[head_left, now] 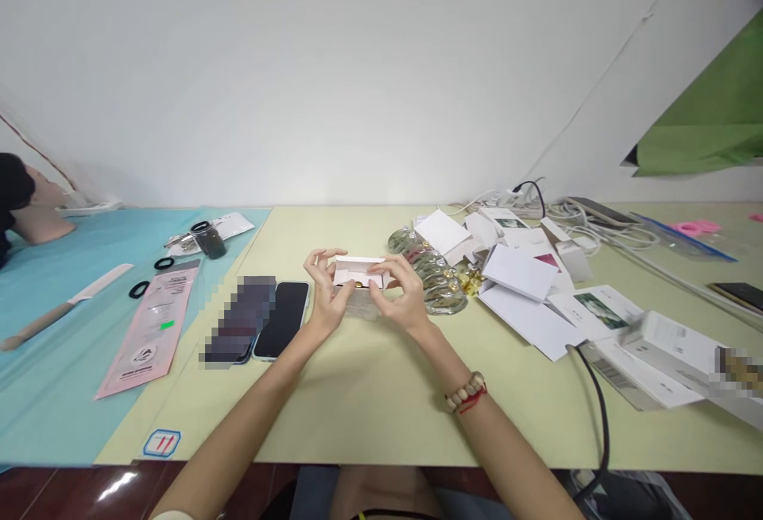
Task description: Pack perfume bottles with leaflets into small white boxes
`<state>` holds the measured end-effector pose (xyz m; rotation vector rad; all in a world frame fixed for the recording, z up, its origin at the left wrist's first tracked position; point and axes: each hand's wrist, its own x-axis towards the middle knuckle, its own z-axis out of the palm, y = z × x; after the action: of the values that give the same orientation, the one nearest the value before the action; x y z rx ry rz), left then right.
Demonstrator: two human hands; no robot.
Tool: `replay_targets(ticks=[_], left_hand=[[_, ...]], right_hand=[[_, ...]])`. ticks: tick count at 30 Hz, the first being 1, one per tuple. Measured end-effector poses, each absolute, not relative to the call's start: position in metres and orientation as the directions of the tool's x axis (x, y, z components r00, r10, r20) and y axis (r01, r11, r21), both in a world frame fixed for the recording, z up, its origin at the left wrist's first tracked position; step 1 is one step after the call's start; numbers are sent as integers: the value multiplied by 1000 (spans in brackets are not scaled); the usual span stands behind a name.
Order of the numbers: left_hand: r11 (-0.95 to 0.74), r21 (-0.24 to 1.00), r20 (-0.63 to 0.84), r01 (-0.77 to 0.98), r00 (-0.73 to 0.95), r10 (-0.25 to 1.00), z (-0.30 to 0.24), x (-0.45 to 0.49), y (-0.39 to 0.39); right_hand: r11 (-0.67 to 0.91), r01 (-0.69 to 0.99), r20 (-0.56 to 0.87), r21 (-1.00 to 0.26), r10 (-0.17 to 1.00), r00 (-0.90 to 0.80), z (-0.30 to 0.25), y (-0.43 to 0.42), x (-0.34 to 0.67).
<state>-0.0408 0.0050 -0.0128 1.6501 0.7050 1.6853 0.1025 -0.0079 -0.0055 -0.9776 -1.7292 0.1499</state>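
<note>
Over the middle of the yellow table, both hands hold a small white box (351, 264) between them. Its near side shows open, with something gold-coloured at the lower edge. My left hand (327, 289) is closed on the box's left end, thumb in front. My right hand (402, 289) grips the right end, thumb in front and fingers over the top. Just below the box is a clear plastic piece (361, 305); whether it is joined to the box I cannot tell. Right of my right hand lies a row of clear plastic packs (438, 281).
White flattened boxes (518, 281) spread to the right, beside gold pieces (470, 280) and cables (602, 401). On the left are two phones (283, 321), a pink packet (155, 329), a dark jar (208, 240), black rings (164, 263) and a knife-shaped tool (75, 301).
</note>
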Motion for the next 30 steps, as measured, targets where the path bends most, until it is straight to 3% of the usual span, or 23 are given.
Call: replay_targets(ticks=[15,26,30], left_hand=[[-700,714,699,35,33,714,-12,-45,9],[-392,919,393,-40,37,919,-4,-43,5],[-397,918,397,-15,-24,918,0,-43,5]], right_hand=[[653,493,737,-575,675,-35,-7,-9,101],[615,497,721,-613,692,34,-4,-9,96],[611,528,749,-590,658,77,-4,-12,91]])
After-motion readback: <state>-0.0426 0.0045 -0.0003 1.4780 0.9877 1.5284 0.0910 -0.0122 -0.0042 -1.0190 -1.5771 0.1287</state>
